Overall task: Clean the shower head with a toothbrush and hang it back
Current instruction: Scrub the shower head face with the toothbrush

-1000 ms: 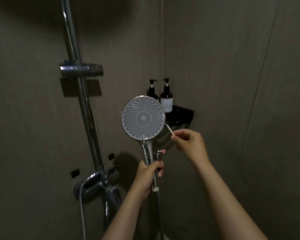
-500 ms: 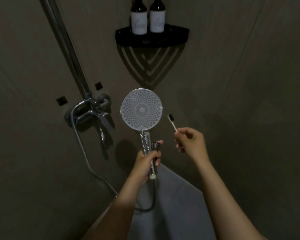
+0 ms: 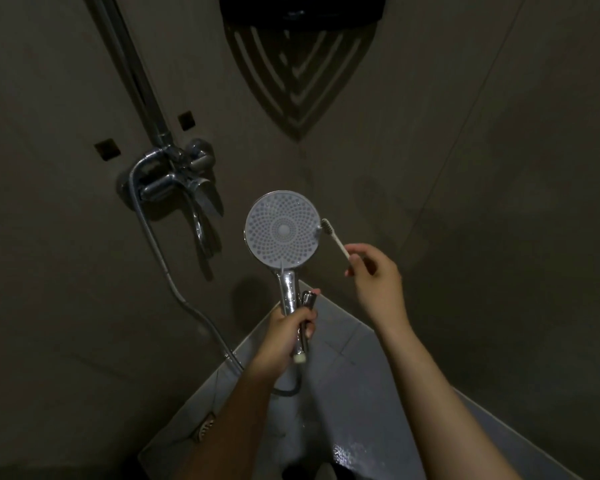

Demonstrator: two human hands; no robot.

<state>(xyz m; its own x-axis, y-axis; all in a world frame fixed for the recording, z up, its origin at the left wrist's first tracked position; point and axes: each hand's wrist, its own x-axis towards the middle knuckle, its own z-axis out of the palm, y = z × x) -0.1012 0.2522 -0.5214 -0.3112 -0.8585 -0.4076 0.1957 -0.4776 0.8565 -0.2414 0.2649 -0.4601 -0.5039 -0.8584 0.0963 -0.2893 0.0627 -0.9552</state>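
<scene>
We stand in home bathroom shower corner: chrome mixer tap (image 3: 184, 178), riser pipe (image 3: 136, 74), black corner shelf (image 3: 302, 15), floor drain (image 3: 205, 427), tiled walls.

Left hand (image 3: 284, 336) fisted, upright — right hand (image 3: 378, 277) pinching, raised beside it

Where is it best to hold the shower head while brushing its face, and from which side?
Grip the chrome handle from below, as the left hand does. The shower head stands upright with its nozzle face open to the toothbrush in the right hand.

toothbrush (image 3: 332, 236) bristles now against shower head (image 3: 283, 233) rim — earlier held apart
</scene>
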